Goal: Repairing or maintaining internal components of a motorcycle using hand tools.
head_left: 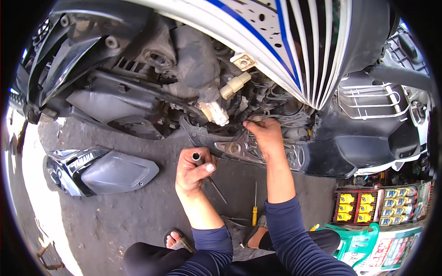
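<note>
My left hand [193, 170] is closed round a metal socket tool [196, 156], its hollow end upward, below the engine bay of an opened scooter [193, 60]. My right hand [264, 133] reaches among the dark wires and pinches something small and pale, partly hidden by the fingers. Just left of it sits a whitish connector [214, 111], with a cream plastic connector [235, 85] higher up. A white striped body panel [294, 32] overhangs the bay, and a dark trim piece [230, 147] runs beneath my right hand.
A detached side cover [103, 171] lies on the pavement at left. A yellow-handled screwdriver [254, 214] lies between my feet. At the lower right are a rack [381, 204] of bottles and packs and a green plastic item [359, 244]. A wire basket [370, 99] is on the scooter's right part.
</note>
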{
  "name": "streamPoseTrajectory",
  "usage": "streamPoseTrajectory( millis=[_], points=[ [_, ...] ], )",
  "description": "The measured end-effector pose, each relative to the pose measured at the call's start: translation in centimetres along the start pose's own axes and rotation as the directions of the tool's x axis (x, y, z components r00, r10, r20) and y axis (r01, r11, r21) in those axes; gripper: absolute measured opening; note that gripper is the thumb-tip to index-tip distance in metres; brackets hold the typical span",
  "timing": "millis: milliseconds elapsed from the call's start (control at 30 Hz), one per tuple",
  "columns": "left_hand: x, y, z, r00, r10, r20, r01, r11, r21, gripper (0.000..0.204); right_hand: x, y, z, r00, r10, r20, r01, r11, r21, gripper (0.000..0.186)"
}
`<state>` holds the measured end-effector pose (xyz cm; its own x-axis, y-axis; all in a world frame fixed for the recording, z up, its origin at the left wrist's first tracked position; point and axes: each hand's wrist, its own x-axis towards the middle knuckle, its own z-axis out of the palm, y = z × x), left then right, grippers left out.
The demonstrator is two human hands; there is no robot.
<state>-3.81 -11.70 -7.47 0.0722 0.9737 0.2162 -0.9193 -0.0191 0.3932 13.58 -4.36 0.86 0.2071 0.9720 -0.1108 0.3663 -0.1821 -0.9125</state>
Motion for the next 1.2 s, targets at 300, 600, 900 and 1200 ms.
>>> streamPoseTrajectory(
  millis=[300,600,900,1200],
  points=[
    [0.1,2.4,1.8,0.975,-0.201,-0.095,0.217,0.954,0.206,0.021,-0.9,1.8,0.5,0.87,-0.463,-0.171,0.309,0.781,-0.544,0.013],
    [0.2,2.5,1.2,0.969,-0.227,-0.1,0.245,0.938,0.246,0.026,-0.3,1.9,0.7,0.866,-0.417,-0.277,0.072,0.65,-0.756,0.026],
    [-0.1,2.3,0.8,0.98,-0.197,-0.031,0.2,0.962,0.184,0.023,-2.3,2.1,0.1,0.865,-0.316,-0.39,0.201,0.93,-0.307,0.033],
    [1.7,0.0,8.7,0.935,-0.313,-0.168,0.353,0.87,0.344,0.021,-10.7,3.5,-4.9,0.981,-0.141,0.132,0.159,0.978,-0.135,0.024]
  ],
)
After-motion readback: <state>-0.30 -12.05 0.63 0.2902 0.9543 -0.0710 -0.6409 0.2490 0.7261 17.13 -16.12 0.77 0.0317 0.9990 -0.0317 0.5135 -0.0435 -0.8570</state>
